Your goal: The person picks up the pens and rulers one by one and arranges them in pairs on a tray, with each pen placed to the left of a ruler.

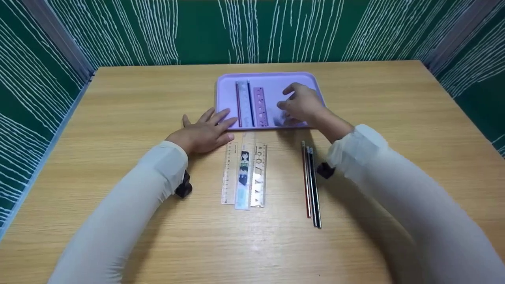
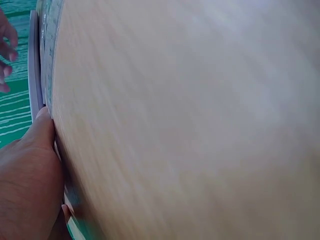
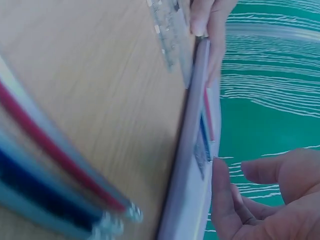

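Note:
My left hand (image 1: 205, 134) lies with spread fingers at the front left corner of a purple tray (image 1: 272, 79), fingertips over its rim. Above the tray's right side hovers my right hand (image 1: 302, 103), fingers loosely bent, thumb apart and nothing between them; the right wrist view shows the same gap. Inside the tray, side by side, are a red pencil (image 1: 238, 104), a pale bluish ruler (image 1: 245, 104), a dark pencil (image 1: 250, 104) and a pink ruler (image 1: 260, 106) with cut-out shapes.
Before the tray lie a clear ruler (image 1: 229, 173), a ruler with a cartoon figure (image 1: 242, 197) and a stencil ruler (image 1: 259, 169). Farther right, a reddish pencil (image 1: 306, 181) lies beside two dark pencils (image 1: 312, 189). Green white-streaked walls (image 1: 197, 31) border the wooden table (image 1: 138, 98).

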Available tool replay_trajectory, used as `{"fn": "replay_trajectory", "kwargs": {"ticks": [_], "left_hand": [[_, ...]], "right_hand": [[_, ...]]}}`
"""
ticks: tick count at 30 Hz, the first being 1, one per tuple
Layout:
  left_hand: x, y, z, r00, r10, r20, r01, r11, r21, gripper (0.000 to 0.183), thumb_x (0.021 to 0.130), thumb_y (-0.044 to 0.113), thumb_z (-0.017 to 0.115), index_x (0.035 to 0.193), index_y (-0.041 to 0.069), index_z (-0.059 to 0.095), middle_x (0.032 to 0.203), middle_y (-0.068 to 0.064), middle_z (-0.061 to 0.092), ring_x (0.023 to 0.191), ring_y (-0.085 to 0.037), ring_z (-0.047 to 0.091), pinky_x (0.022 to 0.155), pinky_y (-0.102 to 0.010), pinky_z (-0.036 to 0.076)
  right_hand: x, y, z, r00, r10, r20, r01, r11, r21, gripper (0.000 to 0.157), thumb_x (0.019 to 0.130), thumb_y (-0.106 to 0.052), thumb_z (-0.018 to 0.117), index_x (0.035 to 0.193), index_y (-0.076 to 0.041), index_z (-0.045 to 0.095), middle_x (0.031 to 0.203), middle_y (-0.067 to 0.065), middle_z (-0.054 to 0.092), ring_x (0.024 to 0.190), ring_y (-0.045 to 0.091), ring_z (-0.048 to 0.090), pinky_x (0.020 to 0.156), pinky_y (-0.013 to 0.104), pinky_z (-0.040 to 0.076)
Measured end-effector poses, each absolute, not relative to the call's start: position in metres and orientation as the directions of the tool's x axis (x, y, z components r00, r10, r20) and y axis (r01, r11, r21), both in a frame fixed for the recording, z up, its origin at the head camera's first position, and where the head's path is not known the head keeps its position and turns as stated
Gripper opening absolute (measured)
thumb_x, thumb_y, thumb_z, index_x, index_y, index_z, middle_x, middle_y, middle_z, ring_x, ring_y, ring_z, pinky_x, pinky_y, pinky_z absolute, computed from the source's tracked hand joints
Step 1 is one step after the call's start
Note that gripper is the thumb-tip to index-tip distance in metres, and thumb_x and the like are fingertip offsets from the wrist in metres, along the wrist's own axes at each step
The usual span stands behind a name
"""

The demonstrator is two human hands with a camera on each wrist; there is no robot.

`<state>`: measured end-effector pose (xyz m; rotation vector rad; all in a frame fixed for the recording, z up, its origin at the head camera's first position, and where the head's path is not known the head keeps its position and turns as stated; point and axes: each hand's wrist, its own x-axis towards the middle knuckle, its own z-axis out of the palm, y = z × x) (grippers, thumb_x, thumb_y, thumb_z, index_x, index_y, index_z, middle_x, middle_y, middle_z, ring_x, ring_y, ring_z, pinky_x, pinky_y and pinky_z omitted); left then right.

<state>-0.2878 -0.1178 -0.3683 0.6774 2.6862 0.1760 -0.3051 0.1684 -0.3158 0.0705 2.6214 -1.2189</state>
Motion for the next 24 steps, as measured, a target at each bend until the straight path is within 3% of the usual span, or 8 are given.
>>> {"fn": "replay_trajectory", "kwargs": {"ticks": [8,17,24], "left_hand": [[-0.288,-0.118,-0.368,-0.819,0.473,-0.325,0.423,0.88,0.215,0.063,0.103,0.068,0.024,0.16,0.053,0.003,0.172,0.015,-0.013,0.16,-0.028,-0.015,0.111,-0.083,-0.009],[-0.288,-0.118,-0.369,-0.819,0.47,-0.33,0.416,0.882,0.223,0.062,0.103,0.069,0.025,0.16,0.054,0.004,0.172,0.016,-0.012,0.16,-0.027,-0.016,0.112,-0.082,-0.01],[-0.289,-0.117,-0.369,-0.818,0.474,-0.327,0.426,0.88,0.211,0.063,0.103,0.068,0.025,0.161,0.052,0.005,0.172,0.014,-0.011,0.16,-0.028,-0.015,0.112,-0.083,-0.008]], "right_hand": [[-0.287,0.2,-0.309,-0.957,-0.083,-0.279,0.168,0.625,-0.762,0.055,0.101,-0.017,0.065,0.15,-0.007,0.04,0.13,0.017,0.05,0.113,0.031,0.06,0.083,0.035,0.063],[-0.264,0.227,-0.315,-0.945,-0.122,-0.302,0.163,0.624,-0.764,0.058,0.101,-0.017,0.065,0.15,-0.004,0.038,0.117,0.016,0.052,0.098,0.029,0.067,0.08,0.037,0.064],[-0.241,0.241,-0.324,-0.931,-0.154,-0.332,0.175,0.61,-0.773,0.062,0.099,-0.019,0.068,0.15,-0.004,0.036,0.122,0.017,0.048,0.101,0.031,0.067,0.08,0.04,0.064]]}}
